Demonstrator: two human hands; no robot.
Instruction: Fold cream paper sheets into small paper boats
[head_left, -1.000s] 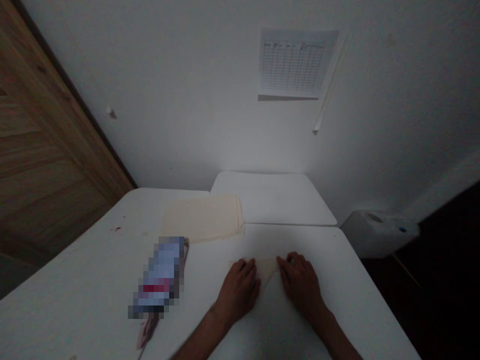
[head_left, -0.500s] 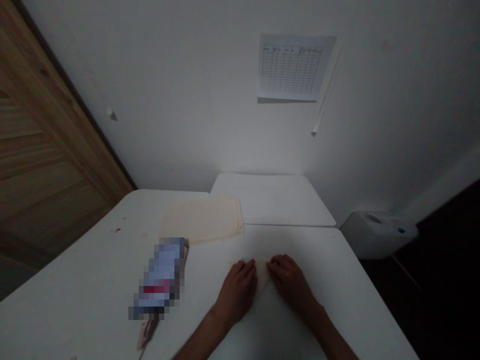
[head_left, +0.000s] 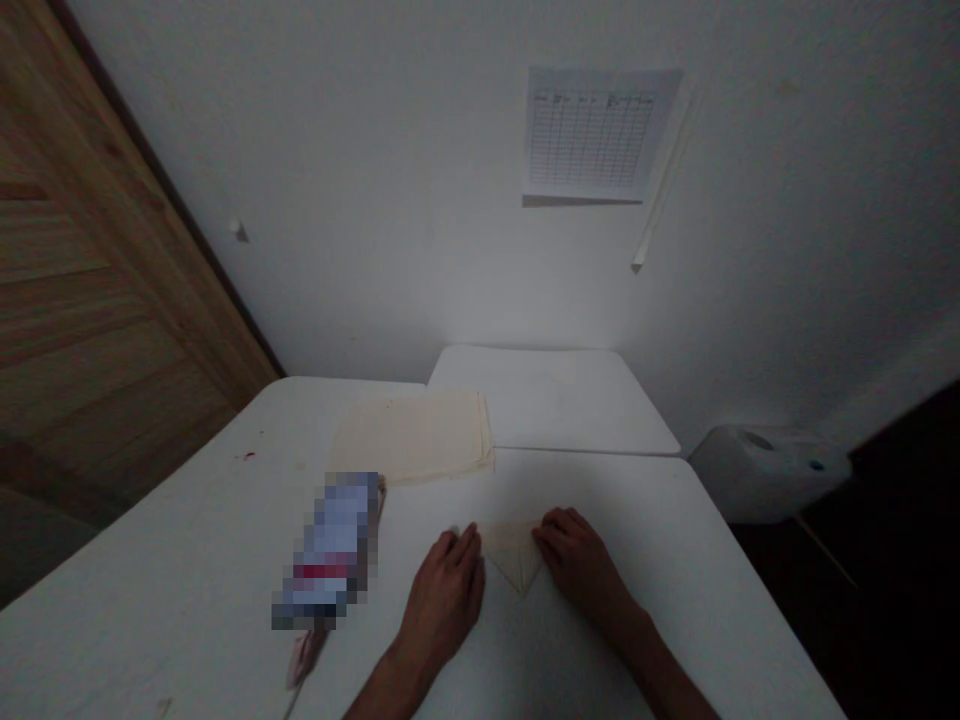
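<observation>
A thin cream sheet (head_left: 513,562) lies on the white table between my hands, folded to a point that faces me, with a crease down its middle. My left hand (head_left: 448,585) rests at its left edge, fingers stretched forward on the tabletop and fingertips by the upper left corner. At the right edge, my right hand (head_left: 574,550) has its fingers bent and pressed together on the sheet. Part of the sheet's right side is hidden under those fingers. Farther back lies a flat stack of similar cream sheets (head_left: 412,435).
A blurred-out packet (head_left: 337,545) lies left of my hands on the white table (head_left: 187,530). Behind stands another white tabletop (head_left: 555,400) against the wall. A printed chart (head_left: 592,135) hangs there. At right is a white container (head_left: 772,470); at left, a wooden door (head_left: 97,300).
My left hand has slid left and toward me off the sheet, uncovering its folded left side. My right hand stays at the right edge. The view has shifted slightly.
</observation>
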